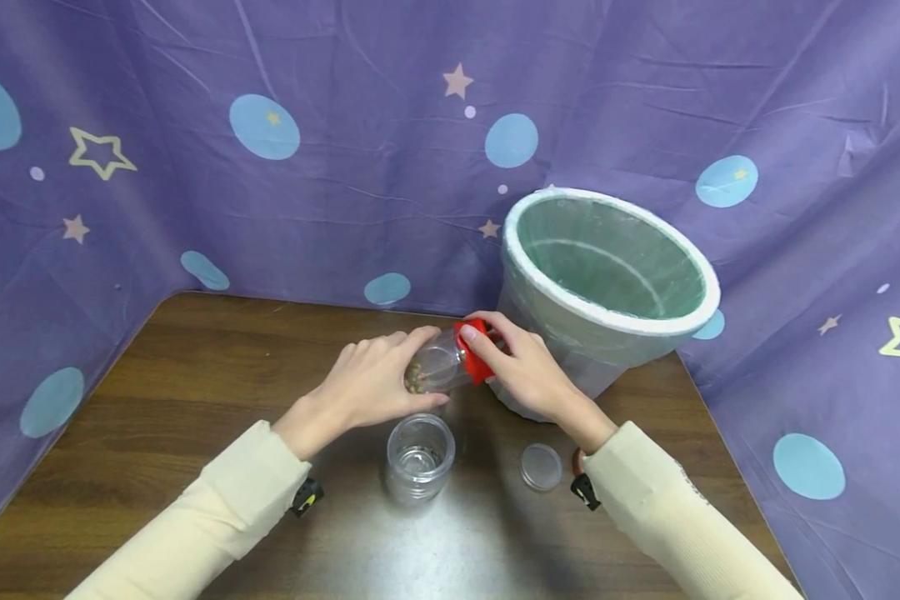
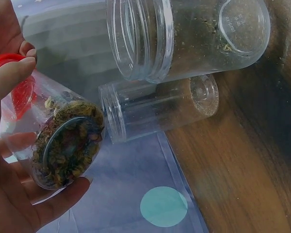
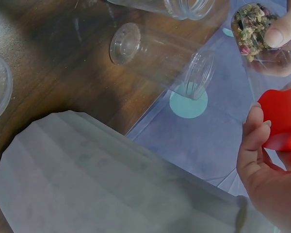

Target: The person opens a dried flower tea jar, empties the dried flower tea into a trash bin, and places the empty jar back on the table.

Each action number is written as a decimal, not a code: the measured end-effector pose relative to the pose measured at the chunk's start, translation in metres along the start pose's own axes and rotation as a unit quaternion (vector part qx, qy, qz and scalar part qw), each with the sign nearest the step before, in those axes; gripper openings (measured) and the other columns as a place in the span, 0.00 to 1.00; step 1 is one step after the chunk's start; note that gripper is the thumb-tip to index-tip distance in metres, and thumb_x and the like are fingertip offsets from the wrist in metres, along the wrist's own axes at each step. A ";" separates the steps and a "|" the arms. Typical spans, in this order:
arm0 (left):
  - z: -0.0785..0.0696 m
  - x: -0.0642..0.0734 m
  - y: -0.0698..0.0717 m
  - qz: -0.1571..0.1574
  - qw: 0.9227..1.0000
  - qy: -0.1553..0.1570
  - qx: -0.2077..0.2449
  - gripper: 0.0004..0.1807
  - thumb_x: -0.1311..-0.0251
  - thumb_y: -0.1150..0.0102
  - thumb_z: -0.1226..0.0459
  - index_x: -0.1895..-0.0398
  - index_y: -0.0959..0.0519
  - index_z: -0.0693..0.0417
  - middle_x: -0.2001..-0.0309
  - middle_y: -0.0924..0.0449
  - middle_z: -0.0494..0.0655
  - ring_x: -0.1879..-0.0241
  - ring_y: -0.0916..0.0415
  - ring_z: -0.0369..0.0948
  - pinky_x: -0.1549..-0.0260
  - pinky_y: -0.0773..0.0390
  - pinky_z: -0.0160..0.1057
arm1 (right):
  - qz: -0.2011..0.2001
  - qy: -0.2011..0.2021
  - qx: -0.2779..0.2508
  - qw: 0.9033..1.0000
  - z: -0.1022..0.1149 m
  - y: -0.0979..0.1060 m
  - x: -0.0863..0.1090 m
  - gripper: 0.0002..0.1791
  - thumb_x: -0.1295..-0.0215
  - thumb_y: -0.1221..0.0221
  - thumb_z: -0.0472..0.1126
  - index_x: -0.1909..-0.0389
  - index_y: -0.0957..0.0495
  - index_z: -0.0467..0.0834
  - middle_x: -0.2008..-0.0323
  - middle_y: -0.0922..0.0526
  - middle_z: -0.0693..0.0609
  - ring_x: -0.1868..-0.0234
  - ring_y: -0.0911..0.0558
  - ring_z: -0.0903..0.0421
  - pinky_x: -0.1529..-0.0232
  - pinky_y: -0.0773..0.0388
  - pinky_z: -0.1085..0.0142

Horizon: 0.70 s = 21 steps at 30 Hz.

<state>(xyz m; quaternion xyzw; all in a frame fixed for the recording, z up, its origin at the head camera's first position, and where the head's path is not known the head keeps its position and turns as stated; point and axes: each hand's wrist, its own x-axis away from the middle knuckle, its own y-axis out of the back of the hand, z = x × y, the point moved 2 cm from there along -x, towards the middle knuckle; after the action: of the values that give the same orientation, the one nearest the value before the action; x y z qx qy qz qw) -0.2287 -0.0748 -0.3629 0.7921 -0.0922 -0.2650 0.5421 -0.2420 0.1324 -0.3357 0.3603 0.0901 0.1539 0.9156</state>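
My left hand [image 1: 371, 379] grips a clear plastic jar [image 1: 438, 362], tilted on its side. Dried flowers [image 2: 70, 143], yellowish with bits of pink, have gathered at the jar's base. Over the jar's other end is a red cap [image 3: 283, 116], which my right hand [image 1: 528, 367] pinches between thumb and fingers. Below the hands a wide clear jar [image 1: 420, 458] stands upright and uncapped on the table. A slimmer clear jar [image 2: 160, 107] shows beside it in both wrist views; in the head view the hands and held jar mostly hide it.
A large pale bin [image 1: 607, 333] with a white rim stands at the right rear, close to my right hand. A clear round lid [image 1: 542, 467] lies on the brown wooden table [image 1: 217, 358] near my right wrist. Purple patterned cloth [image 1: 390, 167] hangs around the table's back and sides.
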 end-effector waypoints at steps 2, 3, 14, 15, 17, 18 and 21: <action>0.000 0.000 0.000 0.000 1.000 -0.001 -0.002 0.45 0.56 0.31 0.36 0.35 0.30 0.44 0.63 0.16 0.46 0.69 0.19 0.45 0.76 0.22 0.45 | -0.004 0.001 0.006 1.000 -0.001 0.001 0.000 0.23 0.28 0.52 0.62 0.38 0.28 0.57 0.53 0.17 0.53 0.56 0.17 0.56 0.59 0.18 0.64; 0.000 0.000 0.001 -0.001 1.000 -0.002 -0.003 0.45 0.56 0.31 0.36 0.35 0.30 0.44 0.63 0.16 0.46 0.70 0.19 0.45 0.76 0.22 0.45 | -0.008 0.003 0.010 1.000 -0.001 0.001 0.000 0.24 0.28 0.52 0.62 0.38 0.28 0.56 0.52 0.17 0.53 0.55 0.17 0.56 0.57 0.19 0.63; 0.002 0.002 0.008 -0.011 1.000 -0.005 -0.015 0.45 0.56 0.31 0.37 0.34 0.31 0.44 0.62 0.16 0.46 0.68 0.19 0.45 0.76 0.21 0.46 | -0.048 0.009 0.002 0.999 -0.005 0.004 0.002 0.25 0.26 0.55 0.61 0.37 0.28 0.54 0.53 0.15 0.51 0.58 0.15 0.56 0.51 0.20 0.59; 0.002 0.002 0.009 -0.013 1.000 -0.005 -0.017 0.45 0.56 0.31 0.37 0.34 0.31 0.44 0.62 0.16 0.46 0.68 0.19 0.45 0.76 0.22 0.46 | -0.050 0.005 -0.001 0.999 -0.006 0.004 0.003 0.25 0.26 0.55 0.62 0.37 0.28 0.54 0.53 0.15 0.52 0.58 0.15 0.56 0.51 0.20 0.59; 0.003 0.003 0.010 -0.016 1.000 -0.009 -0.021 0.45 0.56 0.31 0.37 0.34 0.31 0.44 0.62 0.16 0.46 0.68 0.19 0.45 0.77 0.22 0.46 | -0.056 -0.002 -0.001 0.998 -0.007 0.004 0.003 0.24 0.26 0.55 0.63 0.38 0.28 0.55 0.52 0.16 0.52 0.57 0.16 0.55 0.51 0.20 0.59; 0.003 0.003 0.011 -0.018 1.000 -0.011 -0.023 0.46 0.56 0.30 0.37 0.34 0.31 0.44 0.62 0.16 0.47 0.69 0.19 0.45 0.78 0.22 0.46 | -0.059 -0.006 0.001 0.998 -0.009 0.005 0.004 0.24 0.26 0.55 0.63 0.38 0.28 0.56 0.52 0.16 0.52 0.56 0.16 0.55 0.50 0.21 0.59; 0.004 0.003 0.015 -0.027 0.999 -0.015 -0.025 0.46 0.57 0.30 0.37 0.34 0.31 0.45 0.62 0.16 0.47 0.69 0.19 0.45 0.78 0.22 0.46 | -0.065 -0.011 0.009 0.998 -0.012 0.005 0.005 0.24 0.26 0.56 0.62 0.39 0.29 0.56 0.53 0.16 0.52 0.55 0.18 0.54 0.51 0.22 0.59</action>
<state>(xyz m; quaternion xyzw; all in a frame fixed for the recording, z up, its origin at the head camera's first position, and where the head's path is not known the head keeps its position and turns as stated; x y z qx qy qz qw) -0.2260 -0.0849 -0.3517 0.7762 -0.0723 -0.2938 0.5532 -0.2413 0.1454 -0.3406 0.3637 0.1043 0.0893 0.9213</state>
